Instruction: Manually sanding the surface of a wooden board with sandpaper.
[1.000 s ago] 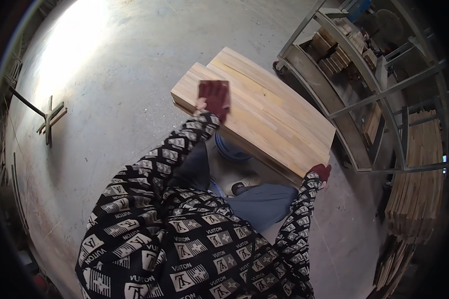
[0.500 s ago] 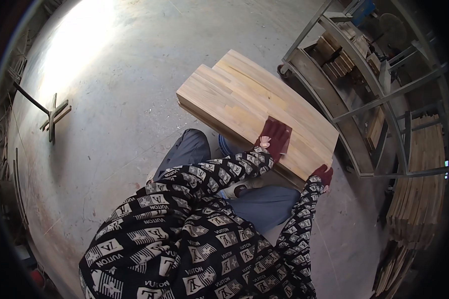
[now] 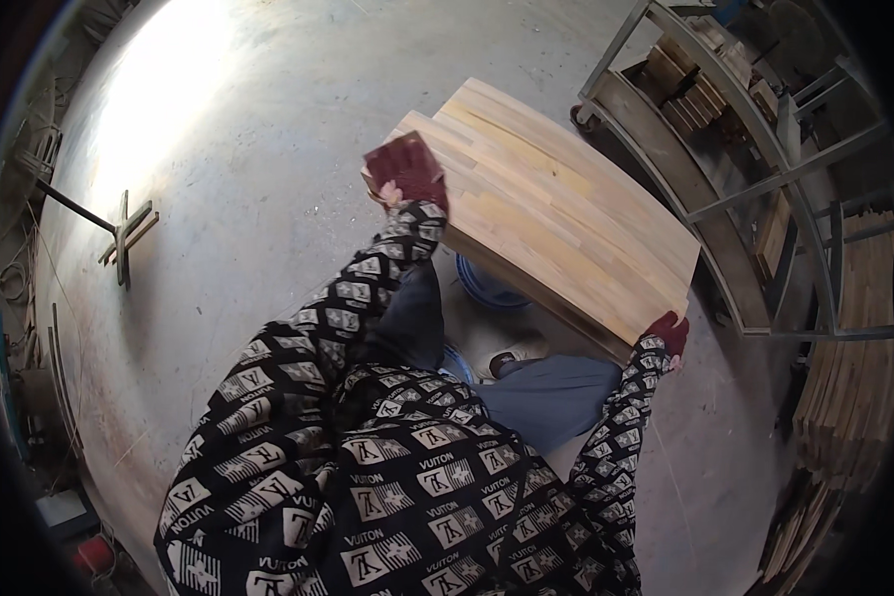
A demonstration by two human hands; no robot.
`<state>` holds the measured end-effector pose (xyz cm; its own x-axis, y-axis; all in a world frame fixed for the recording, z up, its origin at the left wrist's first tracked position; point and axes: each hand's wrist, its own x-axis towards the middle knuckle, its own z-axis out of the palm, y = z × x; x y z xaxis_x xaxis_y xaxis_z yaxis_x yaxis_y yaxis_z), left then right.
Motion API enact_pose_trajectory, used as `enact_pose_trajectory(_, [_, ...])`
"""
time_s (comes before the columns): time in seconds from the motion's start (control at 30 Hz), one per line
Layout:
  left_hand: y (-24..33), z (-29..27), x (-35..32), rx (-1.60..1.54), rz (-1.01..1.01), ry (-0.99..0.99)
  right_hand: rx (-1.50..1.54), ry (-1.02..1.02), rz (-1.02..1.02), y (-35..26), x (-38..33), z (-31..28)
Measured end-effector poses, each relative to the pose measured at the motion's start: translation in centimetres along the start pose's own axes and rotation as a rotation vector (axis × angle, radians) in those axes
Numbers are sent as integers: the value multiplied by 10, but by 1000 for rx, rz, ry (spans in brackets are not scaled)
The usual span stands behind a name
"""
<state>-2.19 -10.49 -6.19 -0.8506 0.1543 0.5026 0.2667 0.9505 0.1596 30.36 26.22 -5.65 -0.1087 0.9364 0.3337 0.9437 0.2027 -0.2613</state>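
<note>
A pale edge-glued wood panel [image 3: 556,189] lies slantwise before me, on top of another thick panel [image 3: 536,298] whose side shows along the near edge. My left hand [image 3: 414,171], in a dark red glove, is at the panel's left end with a dark reddish square sheet [image 3: 381,159], which looks like sandpaper, held under its fingers. The fingers lie over the sheet, so its grip is partly hidden. At the near right corner, my right hand [image 3: 669,332], also gloved in dark red, is closed around the panel's edge.
Below the panels a blue bucket [image 3: 492,283] partly shows. To the right stands a wheeled metal rack [image 3: 656,149] with wood pieces, and stacked boards [image 3: 854,368] beyond it. A cross-shaped stand foot [image 3: 124,238] rests on the floor at left.
My left hand has swept with the sheet from the panel's near right part to its left end. My right hand stays at the corner. The view has shifted slightly.
</note>
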Motion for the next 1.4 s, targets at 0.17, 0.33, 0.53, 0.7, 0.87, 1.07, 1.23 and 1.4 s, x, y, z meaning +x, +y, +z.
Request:
enact_pose_trajectory(0.17, [123, 0, -82, -430, 366, -109, 2, -32, 0, 1, 1, -2])
enact_pose_trajectory(0.33, [170, -35, -110, -683, 689, -225, 7, -58, 31, -3, -1, -8])
enact_pose_trajectory(0.53, [43, -19, -29, -326, 448, -233, 49, -52, 3, 1, 0, -3])
enact_pose_trajectory(0.7, [-3, -1, 43, -89, 131, 1, 27, -39, 19, 4, 3, 5])
enact_pose_trajectory(0.87, [151, 3, -40, -274, 353, -89, 13, -22, -15, 2, 2, -1])
enact_pose_trajectory(1.07, [230, -17, -116, -629, 890, -331, 12, -75, 37, 0, 3, -3])
enact_pose_trajectory(1.23, [102, -15, -48, -422, 672, -289, 15, -24, -21, 6, 2, 5])
enact_pose_trajectory(1.4, [-26, -15, 42, -88, 179, -222, 25, 15, -39, 7, 2, 8])
